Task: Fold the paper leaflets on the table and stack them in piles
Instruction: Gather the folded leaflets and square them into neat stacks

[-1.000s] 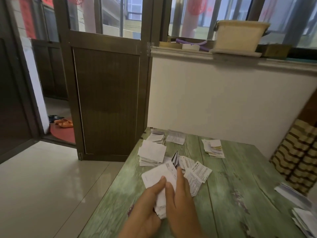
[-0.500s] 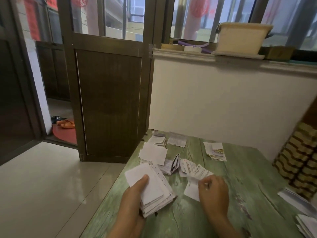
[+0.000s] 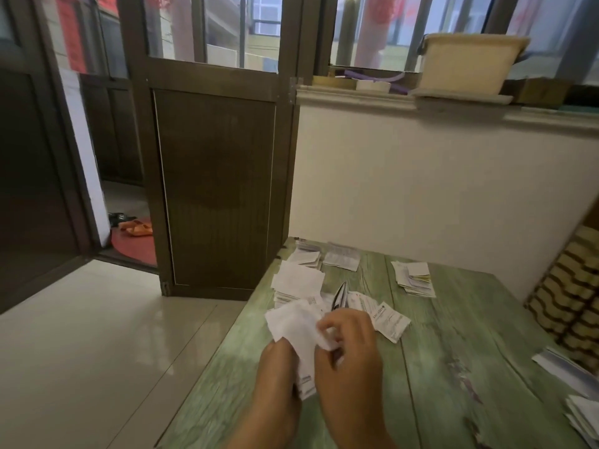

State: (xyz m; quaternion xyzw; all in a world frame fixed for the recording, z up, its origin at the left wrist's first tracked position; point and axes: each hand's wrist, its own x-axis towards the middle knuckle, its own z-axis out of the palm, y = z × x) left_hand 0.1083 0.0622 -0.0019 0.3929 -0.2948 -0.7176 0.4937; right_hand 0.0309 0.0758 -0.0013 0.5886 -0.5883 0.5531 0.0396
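White bundle [image 3: 288,319]: I am gripping it in my left hand [image 3: 279,367], above the table's [image 3: 453,351] near-left part.
Right hand [image 3: 351,354]: I am pinching the top leaflet [image 3: 325,339] at its corner.
Care: I am judging that edges need squaring before creasing.

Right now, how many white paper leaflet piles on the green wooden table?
7 piles: three far-left, one far centre, loose heap mid-table, two cropped at the right edge; others may be hidden.

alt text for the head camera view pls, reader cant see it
A person's left hand and right hand grip a bundle of white leaflets over a worn green table. Smaller leaflet piles and loose leaflets lie beyond, near a brown door.
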